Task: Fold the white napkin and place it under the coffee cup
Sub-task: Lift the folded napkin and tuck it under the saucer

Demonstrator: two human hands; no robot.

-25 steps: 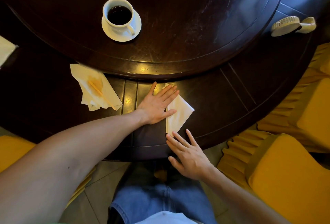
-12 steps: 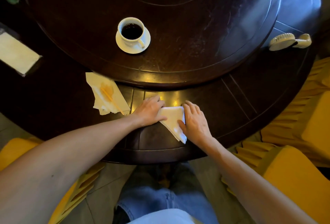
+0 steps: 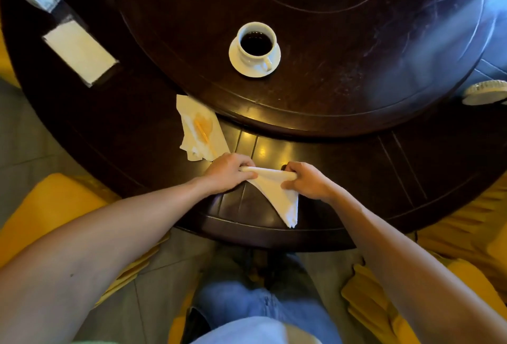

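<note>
At the near edge of the counter (image 3: 356, 179), your left hand (image 3: 229, 176) and right hand (image 3: 308, 182) now pinch the white napkin (image 3: 277, 193) by its two upper corners; half a second ago they pressed it flat. Folded to a triangle, it looks ready to carry to the coffee cup (image 3: 256, 45), well apart on its saucer (image 3: 238, 65).

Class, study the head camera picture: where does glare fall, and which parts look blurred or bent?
Head view: bluish glare washes the dark round wooden turntable at upper right; small warm highlights sit on the table rim ahead of the hands; the stained cream paper napkin is motion-smeared; the edges curve from the wide lens; the folded white napkin stays sharp.
</note>
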